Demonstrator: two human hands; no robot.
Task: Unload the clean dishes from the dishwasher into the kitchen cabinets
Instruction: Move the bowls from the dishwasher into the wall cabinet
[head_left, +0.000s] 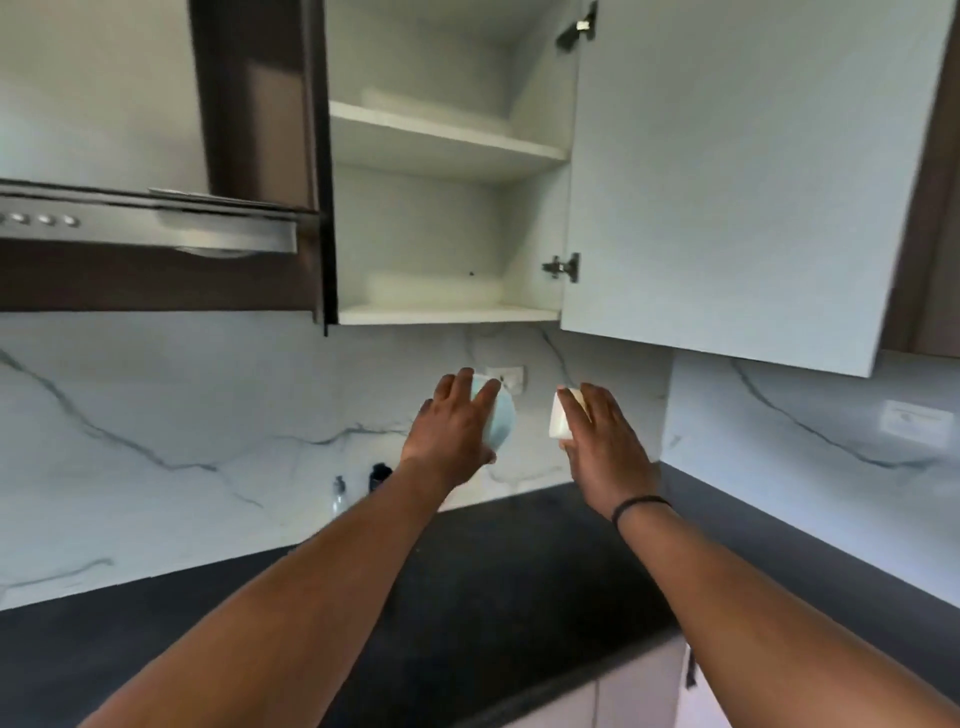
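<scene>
My left hand (451, 426) is raised below the open wall cabinet and holds a pale blue bowl (503, 420), its rim turned away from me. My right hand (605, 439) is level with it, about a hand's width to the right, and grips a small white cup (560, 422). Both dishes sit below the cabinet's bottom shelf (447, 313). White plates (434, 288) are stacked on that bottom shelf at the back. More pale dishes (431, 106) lie on the middle shelf (447, 143).
The cabinet door (737, 171) stands swung open to the right. A steel range hood (145, 223) juts out on the left. Below lies a dark countertop (519, 571) with two bottles (340, 496) against the marble backsplash. A wall socket (506, 375) sits behind the bowl.
</scene>
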